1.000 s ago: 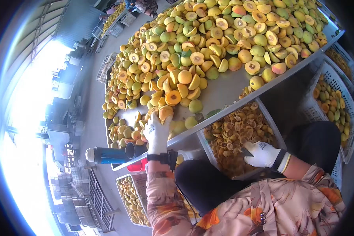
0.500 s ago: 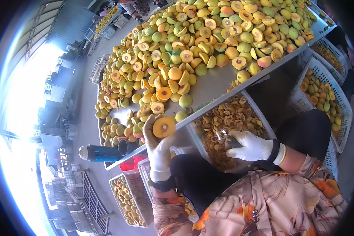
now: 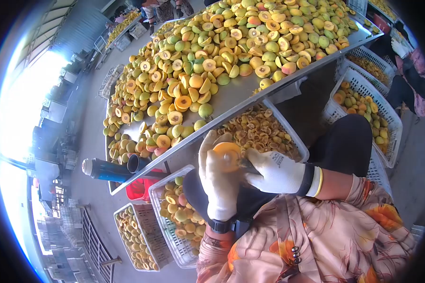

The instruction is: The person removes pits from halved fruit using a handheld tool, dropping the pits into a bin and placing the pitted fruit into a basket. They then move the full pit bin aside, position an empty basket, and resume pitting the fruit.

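Observation:
In front of my lap, my left hand (image 3: 218, 181), in a white glove, is closed around a yellow peach half (image 3: 226, 153) with its cut face turned up. My right hand (image 3: 281, 173), also gloved, is closed on a small pitting tool (image 3: 245, 162), whose working end meets the cut face. Fingers and fruit hide most of the tool. Below and beyond both hands, scooped-out pits and scraps (image 3: 257, 127) fill a white crate (image 3: 292, 133).
A metal table (image 3: 236, 96) carries a heap of whole and halved peaches (image 3: 212, 56). Fruit-filled crates stand left (image 3: 182, 257) and right (image 3: 387, 125). A blue thermos (image 3: 106, 170) lies at the table's corner above a red container (image 3: 139, 188). Another person's gloved hand (image 3: 401, 48) shows at far right.
My left hand has moved right and down from the table edge with the peach half. My right hand has come left from over the scraps, bringing the tool to the fruit. The view has shifted.

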The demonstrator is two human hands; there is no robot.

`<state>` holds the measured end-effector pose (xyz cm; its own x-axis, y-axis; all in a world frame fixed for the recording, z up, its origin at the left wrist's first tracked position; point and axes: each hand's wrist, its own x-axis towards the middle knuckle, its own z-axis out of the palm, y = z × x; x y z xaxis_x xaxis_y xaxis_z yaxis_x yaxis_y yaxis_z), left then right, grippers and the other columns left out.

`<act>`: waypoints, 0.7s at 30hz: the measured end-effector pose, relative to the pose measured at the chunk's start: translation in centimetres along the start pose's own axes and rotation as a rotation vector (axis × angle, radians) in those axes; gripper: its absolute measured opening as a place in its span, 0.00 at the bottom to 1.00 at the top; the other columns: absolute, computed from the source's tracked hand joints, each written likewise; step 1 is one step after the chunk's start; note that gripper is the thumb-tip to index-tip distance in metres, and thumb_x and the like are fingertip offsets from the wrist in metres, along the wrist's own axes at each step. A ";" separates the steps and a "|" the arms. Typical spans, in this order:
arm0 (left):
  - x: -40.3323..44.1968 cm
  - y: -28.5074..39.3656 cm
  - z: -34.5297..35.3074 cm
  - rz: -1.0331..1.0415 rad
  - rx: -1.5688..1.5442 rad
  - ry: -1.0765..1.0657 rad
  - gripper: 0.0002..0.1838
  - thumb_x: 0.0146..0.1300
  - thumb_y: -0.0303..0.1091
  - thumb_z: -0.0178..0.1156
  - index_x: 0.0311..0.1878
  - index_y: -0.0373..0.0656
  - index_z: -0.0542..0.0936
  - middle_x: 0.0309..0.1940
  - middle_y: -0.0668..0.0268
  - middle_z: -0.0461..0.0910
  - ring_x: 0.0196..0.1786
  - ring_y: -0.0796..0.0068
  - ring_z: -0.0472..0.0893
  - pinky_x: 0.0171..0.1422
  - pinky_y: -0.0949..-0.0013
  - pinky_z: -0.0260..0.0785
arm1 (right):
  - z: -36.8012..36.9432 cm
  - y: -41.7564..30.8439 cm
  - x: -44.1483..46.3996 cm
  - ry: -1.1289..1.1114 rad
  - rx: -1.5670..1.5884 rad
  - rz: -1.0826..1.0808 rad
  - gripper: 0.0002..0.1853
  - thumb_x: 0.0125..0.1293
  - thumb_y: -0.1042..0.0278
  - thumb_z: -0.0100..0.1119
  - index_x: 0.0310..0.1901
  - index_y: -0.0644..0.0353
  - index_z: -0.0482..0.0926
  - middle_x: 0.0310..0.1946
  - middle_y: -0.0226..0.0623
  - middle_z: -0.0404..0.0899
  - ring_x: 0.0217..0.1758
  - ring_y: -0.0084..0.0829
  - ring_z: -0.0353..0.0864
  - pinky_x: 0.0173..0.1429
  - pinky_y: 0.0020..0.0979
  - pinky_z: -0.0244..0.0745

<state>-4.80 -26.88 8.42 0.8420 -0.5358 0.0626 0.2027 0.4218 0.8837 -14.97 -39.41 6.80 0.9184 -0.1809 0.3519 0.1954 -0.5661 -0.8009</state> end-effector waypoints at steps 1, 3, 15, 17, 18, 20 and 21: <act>-0.1 -0.3 0.1 0.005 0.031 0.052 0.31 0.78 0.51 0.55 0.71 0.36 0.70 0.59 0.50 0.80 0.58 0.63 0.80 0.65 0.60 0.73 | 0.4 0.0 -0.4 -0.004 -0.018 0.040 0.11 0.70 0.64 0.58 0.47 0.62 0.74 0.31 0.51 0.83 0.32 0.54 0.85 0.35 0.48 0.78; -0.4 -1.2 0.7 0.021 0.092 0.158 0.27 0.79 0.48 0.55 0.67 0.34 0.74 0.54 0.52 0.82 0.53 0.64 0.82 0.60 0.63 0.76 | 1.0 -0.2 -0.9 0.013 -0.061 0.032 0.12 0.69 0.66 0.60 0.47 0.63 0.74 0.31 0.51 0.82 0.32 0.53 0.85 0.35 0.46 0.77; 0.3 -0.5 1.1 0.144 0.231 0.209 0.20 0.76 0.44 0.60 0.52 0.34 0.83 0.35 0.62 0.87 0.28 0.85 0.77 0.32 0.80 0.69 | 1.3 -0.3 -0.8 -0.139 0.072 -0.013 0.09 0.74 0.69 0.53 0.50 0.62 0.75 0.38 0.49 0.80 0.34 0.45 0.83 0.42 0.41 0.78; 0.6 -0.4 0.8 0.117 0.238 0.198 0.19 0.76 0.43 0.60 0.52 0.34 0.83 0.35 0.61 0.87 0.28 0.84 0.78 0.32 0.80 0.69 | 0.9 0.3 -0.3 -0.173 0.080 -0.071 0.09 0.72 0.68 0.56 0.49 0.62 0.75 0.38 0.50 0.82 0.36 0.47 0.85 0.41 0.42 0.78; 0.6 -0.4 0.7 0.100 0.240 0.188 0.19 0.76 0.43 0.60 0.52 0.34 0.83 0.35 0.61 0.87 0.28 0.83 0.78 0.32 0.79 0.70 | 0.7 0.3 -0.1 -0.177 0.105 -0.072 0.09 0.71 0.68 0.57 0.48 0.63 0.76 0.38 0.51 0.82 0.37 0.48 0.85 0.41 0.42 0.78; 0.9 -0.4 0.3 0.069 0.233 0.158 0.18 0.76 0.43 0.60 0.52 0.33 0.83 0.35 0.61 0.87 0.29 0.82 0.79 0.33 0.79 0.70 | 0.3 -0.1 0.3 -0.130 0.243 0.039 0.09 0.69 0.68 0.59 0.47 0.62 0.76 0.37 0.51 0.84 0.37 0.49 0.86 0.41 0.43 0.78; 1.1 -0.5 0.0 0.055 0.223 0.141 0.18 0.76 0.42 0.60 0.51 0.33 0.83 0.35 0.60 0.87 0.29 0.82 0.80 0.33 0.79 0.71 | -0.5 -0.3 0.8 -0.233 0.151 0.052 0.10 0.68 0.68 0.60 0.48 0.62 0.77 0.36 0.51 0.84 0.36 0.50 0.86 0.41 0.44 0.78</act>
<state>-4.01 -27.70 8.03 0.9132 -0.4028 0.0621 0.0525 0.2673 0.9622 -14.44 -39.80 7.55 0.9795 -0.0072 0.2012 0.1784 -0.4318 -0.8841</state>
